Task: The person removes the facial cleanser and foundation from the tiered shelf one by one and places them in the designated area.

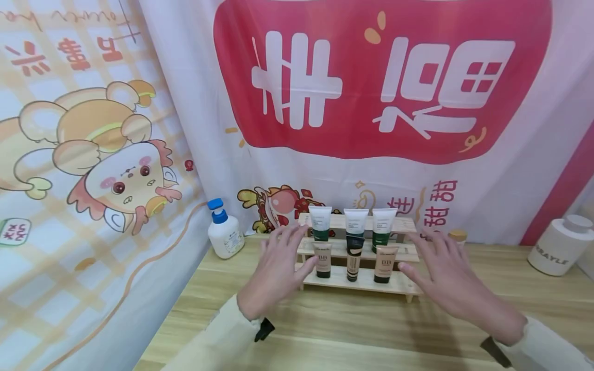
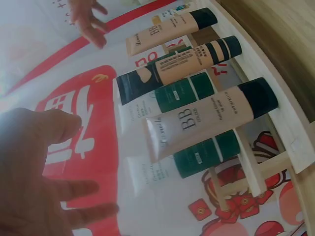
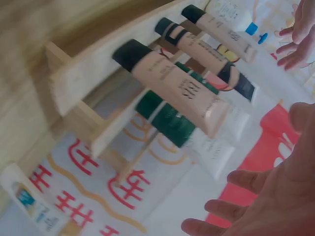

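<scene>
A tiered wooden rack (image 1: 364, 283) stands on the table, bearing two rows of tubes. The front step holds a BB cream tube (image 1: 323, 260) on the left, another BB cream tube (image 1: 385, 265) on the right, and a slim black-and-beige tube (image 1: 353, 264) between them. Behind are three white tubes with green lower ends, such as the rear-right tube (image 1: 383, 226). My left hand (image 1: 278, 270) hovers at the rack's left side, its fingers spread and holding nothing. Opposite it, my right hand (image 1: 452, 283) is near the rack's right end, fingers extended and likewise holding nothing.
A white pump bottle with a blue top (image 1: 226, 234) stands at the back left. To the right is a white canister (image 1: 560, 247). Partly behind my right hand, a small container (image 1: 458, 236) shows its tan lid. Printed cloth hangs behind and along the left.
</scene>
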`<state>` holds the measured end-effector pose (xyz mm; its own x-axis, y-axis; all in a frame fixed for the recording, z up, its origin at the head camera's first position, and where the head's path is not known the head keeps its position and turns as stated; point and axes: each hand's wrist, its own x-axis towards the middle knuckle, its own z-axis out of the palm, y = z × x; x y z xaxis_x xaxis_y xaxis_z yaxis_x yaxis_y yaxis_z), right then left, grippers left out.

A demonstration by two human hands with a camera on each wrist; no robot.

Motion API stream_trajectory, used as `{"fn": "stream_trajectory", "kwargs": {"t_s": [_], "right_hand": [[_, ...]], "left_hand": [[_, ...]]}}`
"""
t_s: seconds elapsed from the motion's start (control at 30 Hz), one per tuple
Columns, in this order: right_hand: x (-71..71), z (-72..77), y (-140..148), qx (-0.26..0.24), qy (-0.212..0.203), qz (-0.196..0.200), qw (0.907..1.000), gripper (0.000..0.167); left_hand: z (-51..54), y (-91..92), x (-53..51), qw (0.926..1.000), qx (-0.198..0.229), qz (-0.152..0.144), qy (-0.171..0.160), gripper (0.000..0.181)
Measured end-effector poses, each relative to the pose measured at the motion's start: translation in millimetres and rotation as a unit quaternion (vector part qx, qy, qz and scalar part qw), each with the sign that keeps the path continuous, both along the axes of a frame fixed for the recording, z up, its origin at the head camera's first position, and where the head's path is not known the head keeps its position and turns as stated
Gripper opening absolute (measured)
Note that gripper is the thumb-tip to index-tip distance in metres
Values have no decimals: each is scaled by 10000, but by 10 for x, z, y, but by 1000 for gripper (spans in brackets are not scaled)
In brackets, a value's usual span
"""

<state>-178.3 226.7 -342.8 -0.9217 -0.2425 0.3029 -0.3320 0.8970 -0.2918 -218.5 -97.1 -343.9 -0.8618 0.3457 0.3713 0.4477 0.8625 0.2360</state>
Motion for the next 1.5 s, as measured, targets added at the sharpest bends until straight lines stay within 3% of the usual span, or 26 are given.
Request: {"fn": "stream_trajectory", "kwargs": {"t_s": [0.13,0.3,0.47,0.63,0.9,1.2,1.5], "right_hand": [[-33,-141,85,-192,-84,38,9998,71],[-127,-376,207,-577,-12,274,9980,63],[-261,-657,301,-857,85,205,9961,50],[-355,-865,330,-1022,107,163,9946,36],[-403,-1028,358,-966,239,105,9950,23],[-420,-1136,428,-1044,9,-45,9945,32],[-425,-1189,447,-1049,16,2,9945,29]], "left_hand": [[-50,0,-43,9970,388,-540,390,62],[-139,15,-166,9829,1205,-1279,556,53],[-294,16,-327,9706,1783,-1563,407,48],[-431,14,-417,9590,2156,-1812,324,47],[-556,30,-475,9574,2252,-1793,221,44],[-628,38,-524,9539,2348,-1859,220,38],[-695,31,-550,9549,2379,-1764,193,32]]}}
